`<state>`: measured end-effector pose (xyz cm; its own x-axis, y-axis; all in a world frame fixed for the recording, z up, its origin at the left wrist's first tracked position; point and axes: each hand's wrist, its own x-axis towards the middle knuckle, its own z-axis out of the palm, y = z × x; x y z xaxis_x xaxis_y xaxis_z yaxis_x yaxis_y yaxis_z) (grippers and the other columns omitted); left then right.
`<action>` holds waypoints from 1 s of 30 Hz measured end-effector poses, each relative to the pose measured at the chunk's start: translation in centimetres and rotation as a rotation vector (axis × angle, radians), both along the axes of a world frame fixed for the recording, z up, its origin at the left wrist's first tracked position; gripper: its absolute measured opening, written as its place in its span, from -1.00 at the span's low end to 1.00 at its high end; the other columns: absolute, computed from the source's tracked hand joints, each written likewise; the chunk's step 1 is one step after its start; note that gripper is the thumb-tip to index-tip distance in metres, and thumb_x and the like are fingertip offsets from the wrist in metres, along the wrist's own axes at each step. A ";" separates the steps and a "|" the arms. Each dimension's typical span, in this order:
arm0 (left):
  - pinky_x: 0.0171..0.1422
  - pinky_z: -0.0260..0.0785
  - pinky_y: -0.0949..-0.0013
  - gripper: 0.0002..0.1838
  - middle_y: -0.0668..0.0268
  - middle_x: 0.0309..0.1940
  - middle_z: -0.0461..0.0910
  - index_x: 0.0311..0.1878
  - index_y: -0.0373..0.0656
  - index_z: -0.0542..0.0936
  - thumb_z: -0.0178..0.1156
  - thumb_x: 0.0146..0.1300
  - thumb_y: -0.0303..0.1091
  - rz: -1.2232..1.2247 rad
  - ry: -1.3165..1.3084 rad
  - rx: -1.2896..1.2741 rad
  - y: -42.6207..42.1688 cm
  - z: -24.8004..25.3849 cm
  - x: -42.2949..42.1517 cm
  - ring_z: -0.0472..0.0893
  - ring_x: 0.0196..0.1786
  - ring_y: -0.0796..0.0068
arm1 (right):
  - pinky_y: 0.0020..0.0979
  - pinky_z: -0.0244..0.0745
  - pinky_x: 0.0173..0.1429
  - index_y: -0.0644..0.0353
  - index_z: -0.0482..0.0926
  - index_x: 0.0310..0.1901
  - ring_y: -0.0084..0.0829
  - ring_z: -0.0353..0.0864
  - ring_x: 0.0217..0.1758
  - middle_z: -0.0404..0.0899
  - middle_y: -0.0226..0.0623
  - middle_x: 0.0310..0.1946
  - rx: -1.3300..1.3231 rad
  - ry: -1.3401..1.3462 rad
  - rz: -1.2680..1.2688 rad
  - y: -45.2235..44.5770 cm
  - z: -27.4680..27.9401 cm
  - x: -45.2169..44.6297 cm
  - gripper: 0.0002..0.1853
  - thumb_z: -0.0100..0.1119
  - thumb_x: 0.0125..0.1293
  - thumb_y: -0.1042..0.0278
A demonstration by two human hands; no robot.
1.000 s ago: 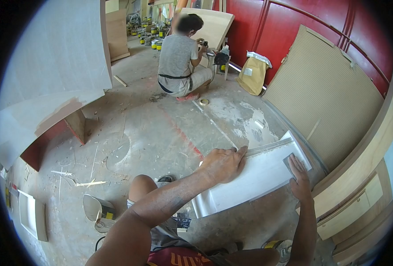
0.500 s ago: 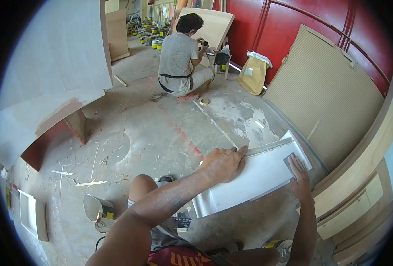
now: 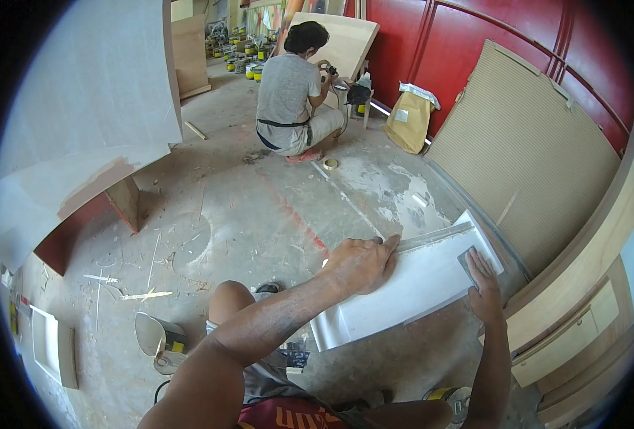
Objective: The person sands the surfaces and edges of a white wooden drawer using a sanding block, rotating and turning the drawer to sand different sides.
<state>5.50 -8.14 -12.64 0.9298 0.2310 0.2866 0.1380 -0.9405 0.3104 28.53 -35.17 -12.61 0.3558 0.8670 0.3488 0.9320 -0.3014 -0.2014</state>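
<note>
A white drawer-like panel [image 3: 403, 292] with a raised grey far edge lies slanted in front of me. My left hand [image 3: 363, 264] is closed over its far edge, thumb and fingers bent around it; the fingertips are partly hidden. At the panel's right end my right hand [image 3: 484, 287] presses a small grey sheet of sandpaper [image 3: 465, 263] against the white surface. The right fingers lie stretched along the sheet, with the thumb near the panel's close edge.
A co-worker [image 3: 288, 96] squats ahead, holding a dark tool. A masking tape roll [image 3: 330, 164] and wood scraps [image 3: 145, 295] lie on the floor. A cut-open can [image 3: 161, 334] stands left, a corrugated sheet [image 3: 521, 164] leans right, and a large pale cabinet piece [image 3: 88, 93] stands left.
</note>
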 end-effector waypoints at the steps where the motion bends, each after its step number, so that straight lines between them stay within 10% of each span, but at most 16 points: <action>1: 0.15 0.59 0.01 -0.43 -0.10 -0.16 0.74 0.49 -0.34 0.37 -0.15 0.62 -0.14 -0.004 -0.011 -0.003 0.0 -0.1 0.0 0.78 -0.10 -0.08 | -0.03 -0.10 0.77 0.25 0.31 0.56 -0.09 0.17 0.69 0.27 -0.05 0.59 0.000 -0.002 0.005 0.0 0.1 0.0 -0.11 -0.02 0.04 0.65; 30: 0.18 0.56 -0.01 -0.47 -0.08 -0.11 0.74 0.44 -0.31 0.41 -0.12 0.61 -0.14 -0.007 0.028 -0.062 0.0 0.4 -0.1 0.76 -0.04 -0.06 | 0.03 -0.14 0.77 0.26 0.30 0.56 -0.07 0.15 0.70 0.26 -0.03 0.60 0.003 0.012 -0.002 0.0 0.0 -0.1 -0.10 -0.04 0.02 0.65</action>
<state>5.40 -8.18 -12.28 0.9389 0.2407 0.2461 0.1404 -0.9205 0.3647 28.45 -35.17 -12.63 0.3618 0.8650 0.3476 0.9289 -0.3028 -0.2133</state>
